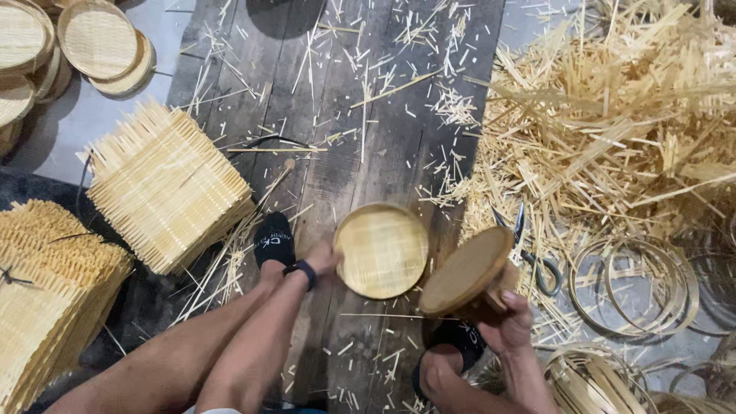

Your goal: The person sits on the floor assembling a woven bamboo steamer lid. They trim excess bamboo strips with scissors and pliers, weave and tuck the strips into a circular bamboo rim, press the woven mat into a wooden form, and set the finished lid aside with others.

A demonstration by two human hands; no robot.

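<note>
Starting nearest the camera, the right hand [512,322] is seen clenched around the underside of a round wooden block [468,272], which is held tilted so that its flat top faces up and to the left. The left hand [323,259], with a dark band at the wrist, is closed on the left rim of a shallow round woven tray [382,250]; the tray is held just above the plank floor [345,115], open side up toward the camera, right beside the block without clearly touching it.

The tray is judged light and springy rather than rigid: thin woven strips inside a bent hoop. It would be best taken at the rim, where the hoop stiffens it; the woven middle would likely give or crack if pressed. Being round, it has no long axis; only its open face gives a direction. The block is judged solid and heavier, and is safely gripped from below.

Scissors [537,257] lie just right of the block, beside loose bamboo hoops [636,287]. Left of the hands, a stack of square woven mats [165,188] is seen with fringed edges. Farther off, a heap of bamboo offcuts [613,115] is spread at the right, and finished trays [100,38] are piled at the far left.
</note>
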